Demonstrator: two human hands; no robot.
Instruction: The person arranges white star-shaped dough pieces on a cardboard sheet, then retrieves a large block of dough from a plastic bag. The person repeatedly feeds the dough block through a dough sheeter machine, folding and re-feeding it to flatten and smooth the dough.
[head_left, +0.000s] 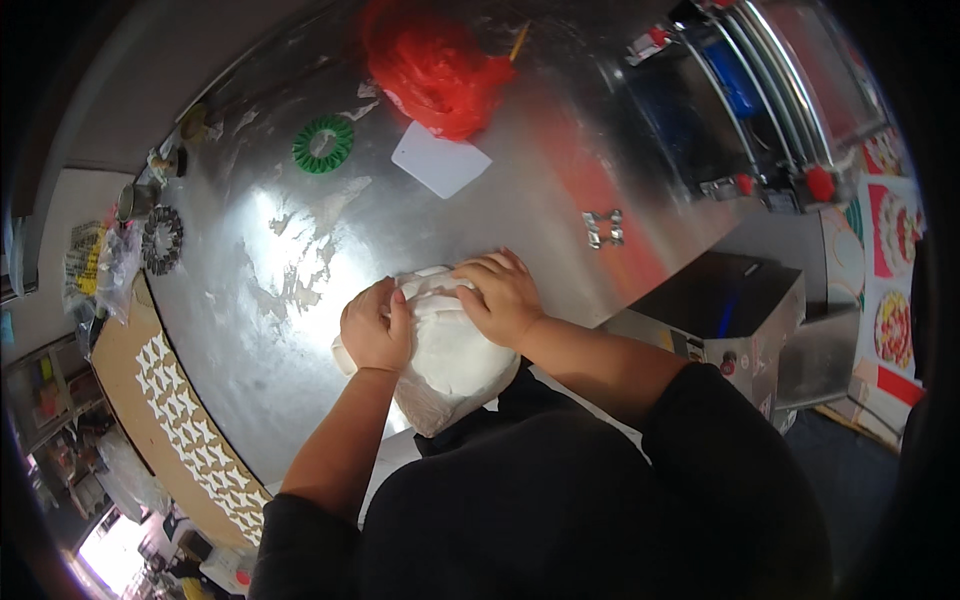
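Observation:
A large lump of white dough [455, 350] rests at the near edge of the metal table, right in front of my body. My left hand [376, 328] is curled over its left side, thumb pointing inward. On the far right side of the lump, my right hand [500, 298] grips with bent fingers that press into the top. Folds show in the dough between the two hands. Crinkled clear plastic [424, 402] lies against its near-left side. The underside of the lump is hidden.
Beyond the dough on the metal table [500, 225] lie a white scraper [440, 160], a red plastic bag [435, 75], a green ring-shaped cutter [323, 144] and a small metal cutter [603, 229]. A roller machine [750, 95] stands far right. White cut-outs cover a brown board [180, 450] at left.

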